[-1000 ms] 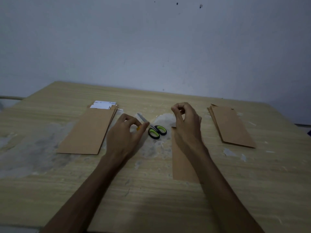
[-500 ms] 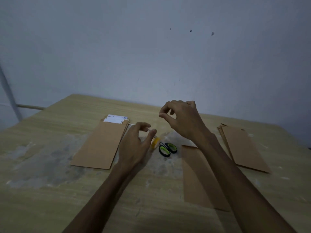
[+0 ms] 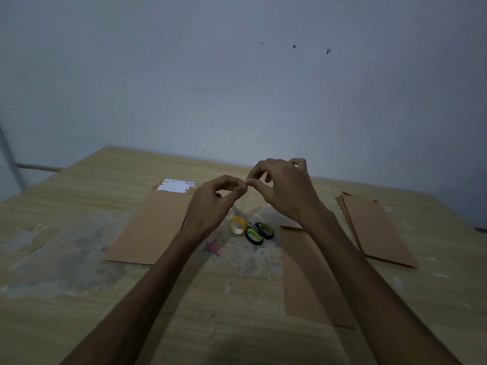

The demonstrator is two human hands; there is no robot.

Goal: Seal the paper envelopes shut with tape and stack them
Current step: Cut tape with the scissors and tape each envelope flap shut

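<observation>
Above the table [image 3: 79, 299], the left hand [image 3: 210, 206] and right hand [image 3: 284, 191] are raised with fingertips pinched together, seemingly on clear tape, though none can be made out. An envelope [image 3: 303, 272] lies below the right arm, the tape roll [image 3: 237, 225] beside scissors [image 3: 259, 233]. Sealing seems underway; next the strip must be pressed over the flap.

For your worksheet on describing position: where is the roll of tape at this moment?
In the head view, the yellow tape roll lies on the table near the middle, just left of the green-handled scissors, below the raised hands.
</observation>
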